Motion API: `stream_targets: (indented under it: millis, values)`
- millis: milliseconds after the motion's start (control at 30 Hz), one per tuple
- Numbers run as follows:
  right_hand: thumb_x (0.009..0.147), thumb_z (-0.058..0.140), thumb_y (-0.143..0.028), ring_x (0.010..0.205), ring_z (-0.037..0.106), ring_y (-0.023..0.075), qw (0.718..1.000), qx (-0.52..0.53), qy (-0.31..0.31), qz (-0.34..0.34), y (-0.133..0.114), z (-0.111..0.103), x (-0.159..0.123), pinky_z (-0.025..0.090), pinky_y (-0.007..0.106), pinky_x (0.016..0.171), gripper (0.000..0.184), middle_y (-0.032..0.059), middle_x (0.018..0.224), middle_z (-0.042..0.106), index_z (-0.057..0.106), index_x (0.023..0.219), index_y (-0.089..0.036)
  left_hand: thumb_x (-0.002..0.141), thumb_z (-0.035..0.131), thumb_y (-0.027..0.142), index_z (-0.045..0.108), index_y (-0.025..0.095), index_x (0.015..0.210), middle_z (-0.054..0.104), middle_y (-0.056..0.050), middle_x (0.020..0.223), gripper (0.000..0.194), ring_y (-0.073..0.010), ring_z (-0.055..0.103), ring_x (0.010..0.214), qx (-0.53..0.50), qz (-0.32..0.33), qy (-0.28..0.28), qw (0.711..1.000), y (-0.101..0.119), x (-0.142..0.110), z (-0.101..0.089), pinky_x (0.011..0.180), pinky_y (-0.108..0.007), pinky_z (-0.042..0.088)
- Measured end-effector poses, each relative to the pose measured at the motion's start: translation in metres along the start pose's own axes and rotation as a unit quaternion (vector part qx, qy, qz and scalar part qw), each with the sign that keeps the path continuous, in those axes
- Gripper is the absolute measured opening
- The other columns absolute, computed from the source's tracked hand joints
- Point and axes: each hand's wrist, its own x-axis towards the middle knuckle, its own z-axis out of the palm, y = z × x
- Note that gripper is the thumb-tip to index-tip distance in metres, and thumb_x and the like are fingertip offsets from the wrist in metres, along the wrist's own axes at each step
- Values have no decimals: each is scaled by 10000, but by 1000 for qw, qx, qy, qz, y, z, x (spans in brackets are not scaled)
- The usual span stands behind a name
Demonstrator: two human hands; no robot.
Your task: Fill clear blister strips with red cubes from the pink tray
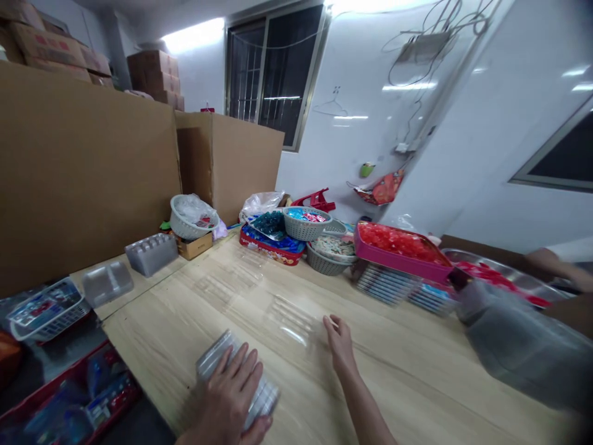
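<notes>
My left hand (236,392) is laid over a stack of clear plastic trays (266,395), fingers spread across the top and thumb at the near side, holding it on the table. My right hand (340,343) has its fingers curled together at the right edge of a single clear ribbed plastic tray (294,318), which lies flat on the wood. Farther back lie more thin clear trays (215,289), hard to make out against the wooden table (152,334).
Baskets of small packets (308,228) and a red tin (273,247) line the back. At right are a pink tray of red pieces (398,247), stacked clear trays (523,340) and another person's arm (556,266). Stacked trays (151,253) stand by cardboard (92,173) at left.
</notes>
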Motion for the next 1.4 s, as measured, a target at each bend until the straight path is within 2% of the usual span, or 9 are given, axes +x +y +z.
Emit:
stream_targets:
  millis: [67, 200, 267, 600, 867, 1100, 1233, 1333, 1400]
  values:
    - [573, 739, -449, 725, 497, 188, 998, -13, -64, -11, -5, 1, -24, 364, 289, 673, 312, 5, 704, 573, 605, 693, -195, 805, 469, 493, 542, 115, 1202, 599, -113, 1236, 553, -315, 521, 1164, -3, -1, -9, 1000, 1, 2, -4, 898, -456, 453]
    - [706, 702, -393, 708, 488, 172, 936, 21, -349, 42, -8, 19, -95, 351, 285, 693, 230, 15, 696, 575, 661, 708, -167, 818, 467, 462, 508, 116, 1248, 546, -122, 1297, 554, -323, 487, 1204, -23, -17, -72, 997, 4, 7, -17, 930, -479, 442]
    - [696, 718, -384, 667, 457, 153, 915, 69, -389, 78, -9, 28, -121, 332, 271, 661, 227, 4, 663, 546, 665, 694, -163, 823, 468, 449, 477, 115, 1281, 509, -127, 1333, 566, -329, 449, 1238, -40, -28, -101, 994, 4, 9, -22, 957, -495, 424]
    - [603, 767, -378, 566, 311, 106, 891, 165, -391, 162, -13, 35, -136, 240, 247, 568, 335, -35, 541, 391, 534, 530, -147, 830, 484, 435, 437, 124, 1311, 461, -125, 1376, 574, -329, 377, 1292, -96, -29, -132, 986, 4, 6, -27, 1000, -520, 393]
    - [656, 704, -463, 575, 301, 111, 939, 79, -312, 119, -12, 35, -141, 255, 245, 561, 389, -43, 556, 359, 461, 563, -174, 834, 475, 447, 428, 119, 1315, 461, -116, 1379, 584, -321, 359, 1304, -99, -42, -146, 983, 6, 6, -25, 1021, -514, 372]
    - [661, 690, -505, 556, 329, 105, 949, 72, -289, 104, -3, 36, -136, 281, 234, 548, 411, -47, 542, 378, 466, 560, -175, 836, 462, 452, 435, 112, 1307, 489, -101, 1359, 582, -319, 391, 1283, -75, -28, -139, 987, 6, 7, -28, 1004, -506, 388]
    - [633, 663, -565, 499, 379, 108, 960, 60, -252, 107, 11, 24, -105, 307, 242, 523, 440, -35, 495, 429, 468, 534, -184, 813, 475, 453, 467, 120, 1278, 513, -82, 1340, 572, -307, 390, 1282, -63, -19, -87, 994, 8, -2, -22, 1013, -493, 367]
    - [633, 605, -607, 497, 436, 140, 979, -55, -184, 76, 20, 4, -72, 360, 274, 520, 439, -13, 504, 467, 472, 539, -200, 796, 480, 456, 506, 107, 1239, 542, -90, 1308, 564, -306, 363, 1297, -48, -28, -16, 998, 9, -12, -12, 1049, -487, 305]
    - [640, 582, -606, 639, 522, 200, 982, -150, -112, 8, 24, -10, -57, 421, 322, 608, 415, 37, 642, 549, 536, 626, -194, 786, 483, 473, 526, 100, 1221, 558, -97, 1288, 575, -311, 356, 1299, -33, -8, 29, 999, 8, -16, -5, 1063, -473, 276]
